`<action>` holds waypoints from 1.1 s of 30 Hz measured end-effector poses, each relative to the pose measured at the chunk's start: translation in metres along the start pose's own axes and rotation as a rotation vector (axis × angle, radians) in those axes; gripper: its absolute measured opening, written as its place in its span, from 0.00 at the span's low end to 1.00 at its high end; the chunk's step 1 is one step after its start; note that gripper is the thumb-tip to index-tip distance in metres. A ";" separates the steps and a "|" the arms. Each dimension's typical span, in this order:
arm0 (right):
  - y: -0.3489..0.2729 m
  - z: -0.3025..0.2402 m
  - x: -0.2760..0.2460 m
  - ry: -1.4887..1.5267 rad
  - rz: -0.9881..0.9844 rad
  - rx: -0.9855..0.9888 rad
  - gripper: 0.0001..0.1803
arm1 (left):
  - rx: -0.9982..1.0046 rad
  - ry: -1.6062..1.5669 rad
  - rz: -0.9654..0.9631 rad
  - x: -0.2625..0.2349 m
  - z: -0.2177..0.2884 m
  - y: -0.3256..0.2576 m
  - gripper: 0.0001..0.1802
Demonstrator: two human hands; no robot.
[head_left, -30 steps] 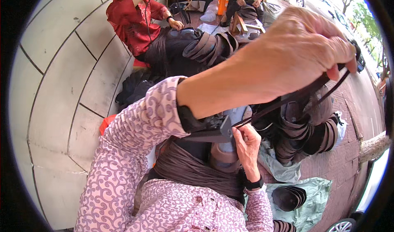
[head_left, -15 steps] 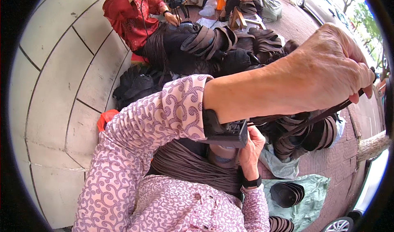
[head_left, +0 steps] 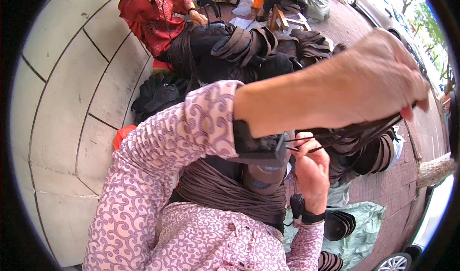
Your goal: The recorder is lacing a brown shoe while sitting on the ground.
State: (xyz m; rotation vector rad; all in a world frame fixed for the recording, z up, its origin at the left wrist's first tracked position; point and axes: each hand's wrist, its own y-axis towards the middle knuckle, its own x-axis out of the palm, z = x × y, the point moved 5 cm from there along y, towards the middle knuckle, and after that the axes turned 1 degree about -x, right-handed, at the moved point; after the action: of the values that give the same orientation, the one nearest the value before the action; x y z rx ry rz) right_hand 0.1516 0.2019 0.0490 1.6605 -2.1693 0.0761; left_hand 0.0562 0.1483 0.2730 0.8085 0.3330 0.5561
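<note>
Head view: right hand (head_left: 314, 172) shifted outward past right edge of brown bundle (head_left: 227, 194), fingers curled, pinch unclear; left hand (head_left: 388, 76) clenched on dark strap (head_left: 389, 125), likely tensioning.

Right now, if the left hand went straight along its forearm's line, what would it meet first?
The left hand seems to have a free way, with roadside trees beyond; depth is unclear.

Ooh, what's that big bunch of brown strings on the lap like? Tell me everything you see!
The bunch of brown strings has many thin, dark strands that look like cloth cord. They lie nearly side by side, curving loosely across dark cloth, right by the purple-patterned shirt. I can't make out any loose ends.
</note>
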 end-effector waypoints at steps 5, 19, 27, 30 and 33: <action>-0.002 -0.039 -0.015 0.394 0.078 -0.138 0.16 | -0.087 -0.176 -0.023 -0.060 -0.009 -0.023 0.10; -0.131 0.065 -0.322 0.485 0.583 0.198 0.16 | -1.075 1.347 0.195 -0.272 -0.010 -0.342 0.17; -0.163 0.125 -0.259 -0.161 0.718 0.602 0.14 | -0.511 0.912 -0.174 -0.085 -0.088 -0.264 0.13; -0.135 0.123 -0.223 -0.133 0.512 0.499 0.10 | -0.484 1.076 -0.491 -0.072 -0.097 -0.257 0.15; -0.123 0.118 -0.212 -0.175 0.463 0.461 0.09 | -1.125 0.358 -0.326 -0.080 -0.118 -0.268 0.18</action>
State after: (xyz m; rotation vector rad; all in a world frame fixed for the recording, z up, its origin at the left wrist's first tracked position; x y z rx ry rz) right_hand 0.2775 0.3267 -0.1569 1.3736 -2.7918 0.6241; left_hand 0.0255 0.0206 -0.0004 -0.4333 0.3999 0.4783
